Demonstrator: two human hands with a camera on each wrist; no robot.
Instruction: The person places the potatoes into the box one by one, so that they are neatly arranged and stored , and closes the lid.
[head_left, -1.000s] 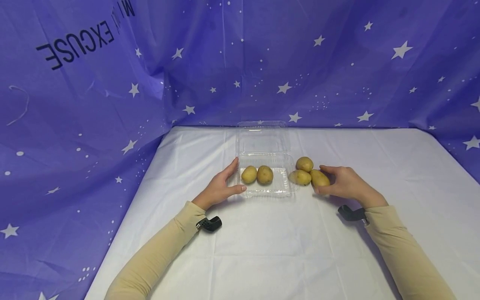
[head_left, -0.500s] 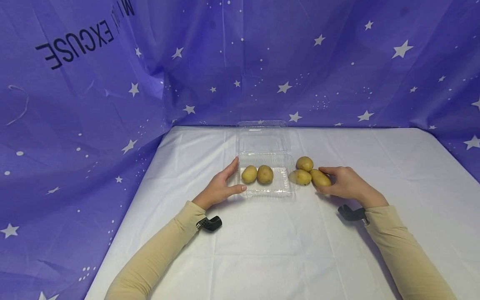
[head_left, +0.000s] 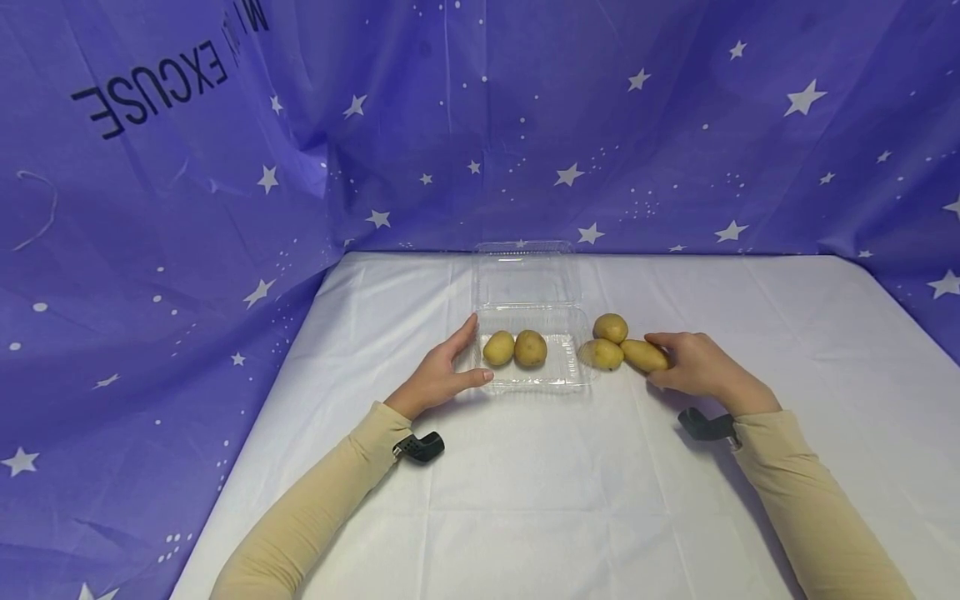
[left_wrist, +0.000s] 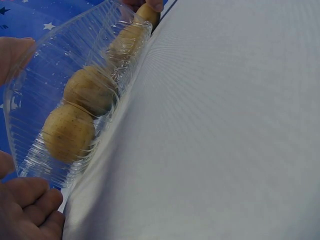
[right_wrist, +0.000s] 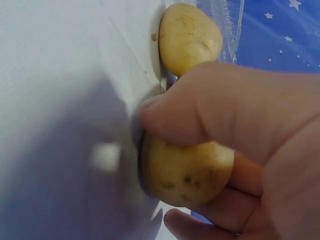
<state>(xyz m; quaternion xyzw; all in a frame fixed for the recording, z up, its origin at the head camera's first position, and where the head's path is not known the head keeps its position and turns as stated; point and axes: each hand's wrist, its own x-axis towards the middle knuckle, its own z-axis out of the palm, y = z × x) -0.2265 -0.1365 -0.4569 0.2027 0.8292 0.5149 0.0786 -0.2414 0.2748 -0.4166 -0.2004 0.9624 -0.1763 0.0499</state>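
Note:
In the head view a clear plastic clamshell container [head_left: 558, 322] lies with its lid [head_left: 525, 282] folded back. Two potatoes sit side by side inside, a left one [head_left: 498, 348] and a right one [head_left: 530, 348]. My left hand [head_left: 437, 379] holds the container's left end, thumb at the near edge. To the right, my right hand [head_left: 701, 367] pinches an oblong potato [head_left: 645, 356] between thumb and fingers; dark specks show on this potato [right_wrist: 185, 175] in the right wrist view. Beside it are a front potato [head_left: 606, 355] and a back potato [head_left: 611, 327], outside the container.
A white cloth [head_left: 555, 492] covers the table. Behind and to the left hangs a blue star-patterned sheet [head_left: 480, 125]. Dark wrist-worn devices sit at the left cuff [head_left: 420, 448] and the right cuff [head_left: 705, 425].
My right hand has shifted slightly right, and the oblong potato has turned to lie more lengthwise toward it. The left hand and the container have stayed in place.

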